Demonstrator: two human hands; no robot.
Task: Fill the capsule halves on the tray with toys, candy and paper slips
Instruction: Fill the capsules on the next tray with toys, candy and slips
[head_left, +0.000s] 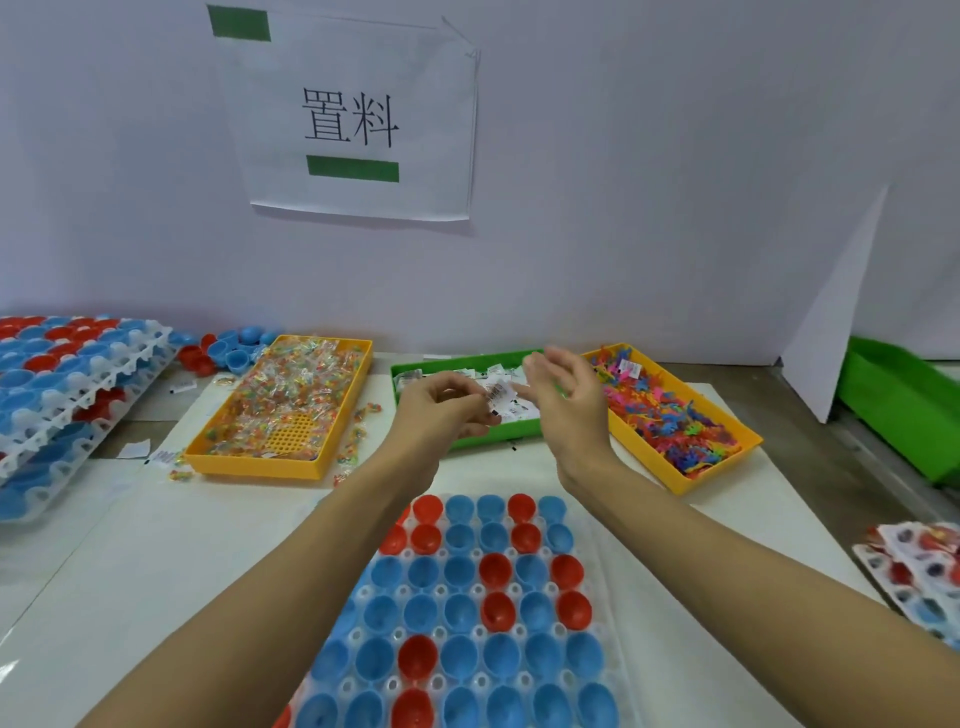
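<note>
Both hands hover over the green bin (415, 370). The left hand (441, 402) pinches paper slips (496, 393); the right hand (563, 387) hangs loose-fingered. The tray (597, 582) of capsule halves (460, 613) lies nearer the person, below both wrists.

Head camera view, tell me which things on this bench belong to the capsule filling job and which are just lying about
In the job:
capsule tray
capsule halves
candy bin
paper slip bin
paper slips, pinched in the left hand
toy bin
right hand, open

Lying about:
wall sign
stacked trays
loose capsule halves
green crate
</note>
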